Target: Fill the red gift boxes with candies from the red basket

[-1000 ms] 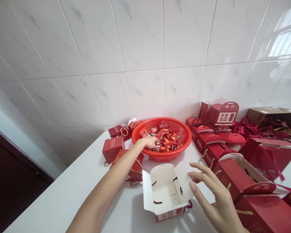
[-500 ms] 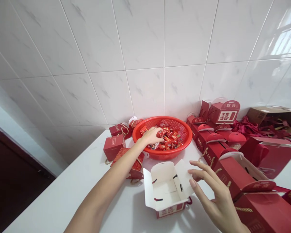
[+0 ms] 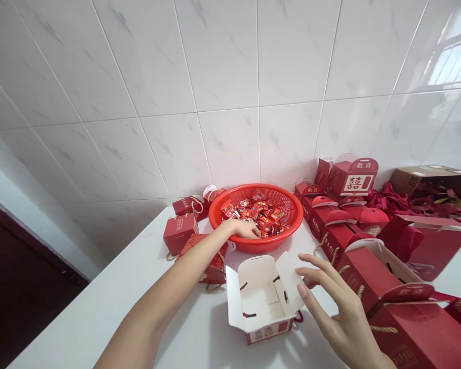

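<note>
My left hand (image 3: pixel 246 229) reaches over the near rim of a red plastic colander (image 3: pixel 292 228), its fingers down among red-wrapped candies (image 3: pixel 266 211). The fingertips are hidden there, so I cannot tell whether they grip any. In front of the colander a small gift box (image 3: pixel 264 302) stands with its flaps spread. Its white inside holds no candies, and short dark cord ends show on its walls. Beside its right flap, my right hand (image 3: pixel 332 305) is open with the fingers apart. Its fingertips are at the flap's edge; whether they touch it is unclear.
Several red gift boxes (image 3: pixel 180 231) with rope handles lie left of the colander. More red boxes (image 3: pixel 388 277) crowd the right side of the white table (image 3: pixel 115 297). Behind them sits a cardboard carton (image 3: pixel 407 177) with dark red ribbons. A tiled wall (image 3: pixel 230 138) closes off the back.
My left hand has dropped lower and nearer inside the colander, uncovering candies at its middle and left. My right hand and the white-lined box have stayed almost still.
</note>
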{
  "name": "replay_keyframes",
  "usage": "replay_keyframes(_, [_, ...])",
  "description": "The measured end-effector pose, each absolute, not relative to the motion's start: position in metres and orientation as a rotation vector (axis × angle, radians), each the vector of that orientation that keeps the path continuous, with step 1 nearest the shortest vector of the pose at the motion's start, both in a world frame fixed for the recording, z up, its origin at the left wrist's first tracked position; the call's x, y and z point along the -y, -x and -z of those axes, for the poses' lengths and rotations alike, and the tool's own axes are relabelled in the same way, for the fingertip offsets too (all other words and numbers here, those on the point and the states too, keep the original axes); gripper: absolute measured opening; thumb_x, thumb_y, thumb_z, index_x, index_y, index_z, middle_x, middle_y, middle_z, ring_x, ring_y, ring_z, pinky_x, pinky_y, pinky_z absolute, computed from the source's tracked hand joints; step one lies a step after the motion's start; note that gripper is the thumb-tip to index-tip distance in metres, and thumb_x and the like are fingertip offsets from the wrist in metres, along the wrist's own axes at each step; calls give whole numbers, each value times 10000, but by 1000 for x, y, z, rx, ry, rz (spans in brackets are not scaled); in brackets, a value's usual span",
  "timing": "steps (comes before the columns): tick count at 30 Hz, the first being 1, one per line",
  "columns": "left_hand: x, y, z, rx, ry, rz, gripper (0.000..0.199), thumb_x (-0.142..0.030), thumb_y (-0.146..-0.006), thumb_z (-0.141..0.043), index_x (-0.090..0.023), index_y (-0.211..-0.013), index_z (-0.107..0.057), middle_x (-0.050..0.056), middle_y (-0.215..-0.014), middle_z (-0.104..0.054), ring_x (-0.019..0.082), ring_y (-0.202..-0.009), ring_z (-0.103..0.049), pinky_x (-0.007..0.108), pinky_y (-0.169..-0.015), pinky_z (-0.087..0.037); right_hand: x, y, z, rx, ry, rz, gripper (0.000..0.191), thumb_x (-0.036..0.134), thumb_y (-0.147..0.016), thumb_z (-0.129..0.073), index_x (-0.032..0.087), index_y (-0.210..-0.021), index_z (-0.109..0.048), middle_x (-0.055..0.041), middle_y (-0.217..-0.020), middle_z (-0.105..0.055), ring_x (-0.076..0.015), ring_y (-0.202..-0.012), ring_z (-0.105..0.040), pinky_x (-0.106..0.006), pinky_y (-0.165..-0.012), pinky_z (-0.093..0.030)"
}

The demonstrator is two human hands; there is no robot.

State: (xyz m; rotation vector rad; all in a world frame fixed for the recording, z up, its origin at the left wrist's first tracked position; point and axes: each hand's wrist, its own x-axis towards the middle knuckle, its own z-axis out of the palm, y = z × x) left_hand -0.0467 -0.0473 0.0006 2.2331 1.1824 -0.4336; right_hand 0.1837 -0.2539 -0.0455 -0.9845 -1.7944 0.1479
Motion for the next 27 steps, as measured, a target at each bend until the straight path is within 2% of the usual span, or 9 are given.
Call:
replay_keyframes(3, [47,48,0,-1196,-2205,422,298,-249,-827,-569,-228,-1027,-789,-22,-1105,-764,184,-974,-691,198,-749,-501,253,-184,46,1796,994,-148,119,294,-992,-578,251,-1067,-659,-103,-1250,-659,-184,-949,-737,-289,-846,-572])
replay_keyframes(8, [48,46,-3,-1226,-2170,416,278,-185,-784,-583,-214,-959,-797,-15,-1023,-777,176,-907,-700,195,-695,-506,253,-184,46,1807,986,-155,123,299,-995,-573,257,-1079,-653,-102,-1228,-664,-196,-994,-733,-283,-822,-582])
replay_keyframes(14, [54,43,-6,-1264,-2223,337,313,-130,-768,-621,-179,-1037,-772,6,-1017,-772,163,-888,-703,179,-682,-511,254,-184,48,1813,977,-139,148,318,-999,-571,261,-1118,-639,-102,-1248,-662,-191,-953,-734,-296,-824,-590])
replay_keyframes(20, [65,41,-9,-1435,-2362,191,334,-109,-763,-661,-191,-1069,-766,34,-1073,-764,191,-988,-697,217,-833,-516,257,-184,49,1813,983,-137,250,346,-1002,-566,259,-1233,-606,-102,-1231,-667,-218,-1035,-719,-293,-796,-606])
replay_keyframes(23, [69,39,-13,-1569,-2409,135,319,-106,-766,-658,-186,-1054,-771,68,-1121,-748,229,-1069,-680,254,-904,-509,258,-184,49,1805,1009,-132,280,358,-1000,-565,267,-1263,-594,-99,-1261,-662,-247,-1147,-677,-342,-886,-589])
replay_keyframes(27, [69,38,-18,-1815,-2400,57,327,-126,-795,-625,-194,-1089,-752,114,-1252,-692,282,-1187,-632,328,-965,-505,258,-184,49,1778,1023,-139,225,354,-995,-572,278,-1203,-609,-86,-1312,-652,-267,-1245,-617,-409,-1003,-530])
